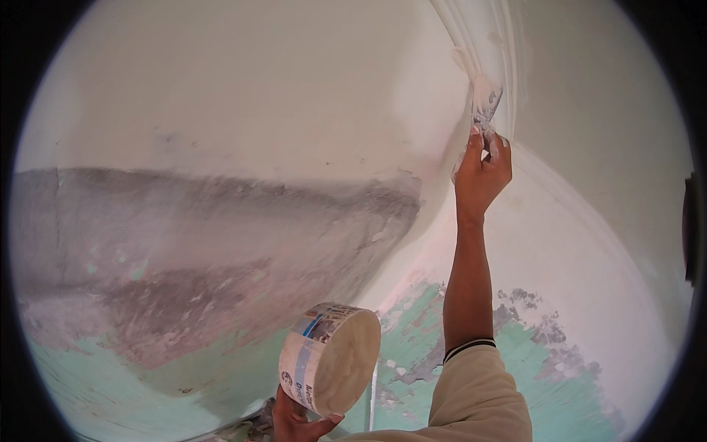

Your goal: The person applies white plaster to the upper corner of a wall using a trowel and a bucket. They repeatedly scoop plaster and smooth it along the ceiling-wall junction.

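My right hand point(483, 166) is raised high, its fingers closed round a putty knife point(486, 99). The blade, smeared with white paste, lies against the moulding point(497, 44) that runs up the corner where wall surfaces meet. White smears also mark my fingers. Low in the view, my left hand point(298, 421) grips a round tub point(313, 353) from beneath, thumb along its lower edge. The tub is tilted toward me, with pale paste point(350, 361) inside. Part of my left hand is hidden behind the tub.
On the left, the wall point(184, 243) has a rough grey and purplish band above green paint. Flaking green paint point(545, 368) covers the lower right wall, below a white patched area point(552, 243). A dark object point(690, 228) sits at the right rim.
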Motion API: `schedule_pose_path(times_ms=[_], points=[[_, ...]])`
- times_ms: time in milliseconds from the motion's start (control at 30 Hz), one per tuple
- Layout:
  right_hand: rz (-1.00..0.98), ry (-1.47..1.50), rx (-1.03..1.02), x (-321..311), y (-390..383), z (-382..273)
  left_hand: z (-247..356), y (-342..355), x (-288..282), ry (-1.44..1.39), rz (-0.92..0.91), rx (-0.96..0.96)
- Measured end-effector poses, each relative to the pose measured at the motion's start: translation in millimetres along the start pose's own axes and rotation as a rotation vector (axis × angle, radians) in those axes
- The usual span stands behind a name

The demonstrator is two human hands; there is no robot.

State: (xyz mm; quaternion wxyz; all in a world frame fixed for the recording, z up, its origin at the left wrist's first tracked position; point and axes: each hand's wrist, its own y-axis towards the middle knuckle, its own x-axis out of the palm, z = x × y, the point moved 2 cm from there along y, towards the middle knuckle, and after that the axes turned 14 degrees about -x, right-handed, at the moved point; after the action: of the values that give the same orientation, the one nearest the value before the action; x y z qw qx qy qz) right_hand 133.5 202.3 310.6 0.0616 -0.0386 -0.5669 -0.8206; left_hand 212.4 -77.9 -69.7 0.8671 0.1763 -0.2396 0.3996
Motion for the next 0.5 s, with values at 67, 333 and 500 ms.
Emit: schedule_pose_path(times_ms=[67,333,500], points=[[0.008,-0.065,-0.014,-5,-8,16,3,3,-1,-0.035,-0.011,-0.028],[-0.048,0.205,0.044,-28,9,46,-6,-6,7,0.040,0.020,-0.025],[-0.083,0.245,-0.046,-9,37,46,-14,-3,8,0.002,0.004,-0.019]])
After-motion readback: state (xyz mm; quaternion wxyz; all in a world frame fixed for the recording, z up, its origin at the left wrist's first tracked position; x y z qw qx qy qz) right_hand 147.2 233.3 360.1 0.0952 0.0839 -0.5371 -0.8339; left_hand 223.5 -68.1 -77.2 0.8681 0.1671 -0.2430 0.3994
